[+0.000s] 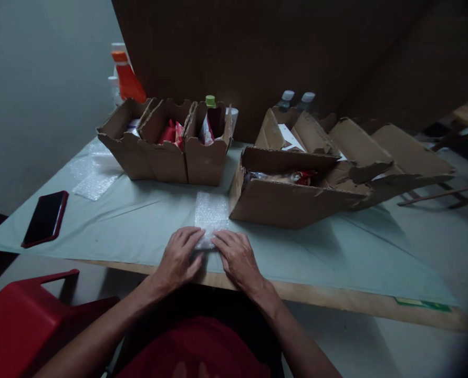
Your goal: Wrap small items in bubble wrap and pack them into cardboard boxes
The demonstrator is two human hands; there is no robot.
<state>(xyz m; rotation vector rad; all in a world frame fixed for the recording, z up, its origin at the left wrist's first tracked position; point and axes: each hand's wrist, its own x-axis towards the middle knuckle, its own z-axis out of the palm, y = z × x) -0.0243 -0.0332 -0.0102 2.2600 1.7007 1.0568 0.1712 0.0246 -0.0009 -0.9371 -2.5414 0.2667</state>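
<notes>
A strip of clear bubble wrap [212, 210] lies on the table in front of me, its far end flat on the cloth. At its near end, my left hand [180, 257] is closed on the left side, fingertips on top and thumb toward me. From the right, my right hand [237, 258] grips the same end with bent fingers. The near end looks folded or bunched under the fingertips, and I cannot make out whether anything lies inside it. More bubble wrap [95, 178] rests at the left of the table.
Cardboard bins [158, 163] with packets stand at the back left. Another cardboard bin [292, 202] stands close to my right hand, with several more behind it. A phone [45, 218] lies at the left, above a red stool [32, 320]. Bottles [287, 100] stand behind the bins.
</notes>
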